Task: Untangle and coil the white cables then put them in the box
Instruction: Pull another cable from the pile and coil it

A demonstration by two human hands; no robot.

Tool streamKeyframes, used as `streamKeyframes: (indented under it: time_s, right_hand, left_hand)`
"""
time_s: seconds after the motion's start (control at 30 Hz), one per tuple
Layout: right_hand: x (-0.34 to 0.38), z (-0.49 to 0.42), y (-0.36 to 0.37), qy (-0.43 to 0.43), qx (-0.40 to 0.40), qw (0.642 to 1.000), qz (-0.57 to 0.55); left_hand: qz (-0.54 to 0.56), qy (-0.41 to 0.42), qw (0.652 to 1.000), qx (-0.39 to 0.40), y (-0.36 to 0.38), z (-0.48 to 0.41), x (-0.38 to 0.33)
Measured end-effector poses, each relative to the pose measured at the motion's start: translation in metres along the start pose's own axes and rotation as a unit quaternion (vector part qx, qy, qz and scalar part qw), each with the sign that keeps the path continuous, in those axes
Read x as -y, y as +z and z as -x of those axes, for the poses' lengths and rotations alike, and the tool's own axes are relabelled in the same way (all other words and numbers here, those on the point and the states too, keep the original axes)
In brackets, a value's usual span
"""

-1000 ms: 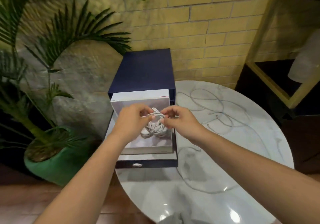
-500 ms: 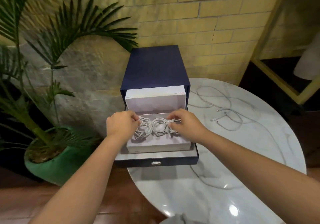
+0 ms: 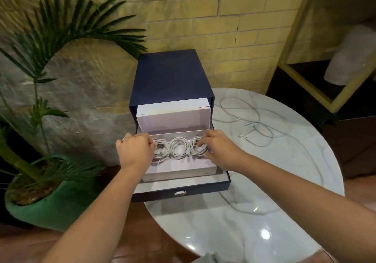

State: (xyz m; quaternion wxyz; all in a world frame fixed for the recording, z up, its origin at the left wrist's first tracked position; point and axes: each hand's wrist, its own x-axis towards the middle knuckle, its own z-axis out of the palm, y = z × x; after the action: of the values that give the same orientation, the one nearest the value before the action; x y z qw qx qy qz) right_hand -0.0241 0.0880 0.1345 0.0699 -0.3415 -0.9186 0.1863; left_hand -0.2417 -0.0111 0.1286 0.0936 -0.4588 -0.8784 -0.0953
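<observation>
While three cable coils (image 3: 179, 149) sit in the box (image 3: 179, 175), left hand (image 3: 135, 150) pinching leftmost, right hand (image 3: 218, 149) pinching rightmost

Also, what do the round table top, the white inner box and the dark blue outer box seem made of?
Table top: seemingly polished marble or marble-look stone; grey veins, sharp light reflections. White inner box: probably matt cardboard; thin straight walls, no shine. Dark blue outer box: likely rigid board with matt covering; no reflections.

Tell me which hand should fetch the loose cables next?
Probably the right hand: the loose cables lie on its side of the white box, while the left hand is at the opposite end.
</observation>
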Motion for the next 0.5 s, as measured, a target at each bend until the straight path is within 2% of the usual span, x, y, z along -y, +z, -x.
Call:
streamKeyframes:
  time_s: [0.5]
  right_hand:
    - [-0.0029, 0.0008, 0.0005, -0.016, -0.012, 1.000, 0.019]
  left_hand:
    - [0.038, 0.029, 0.999, -0.018, 0.0071, 0.0024, 0.0102]
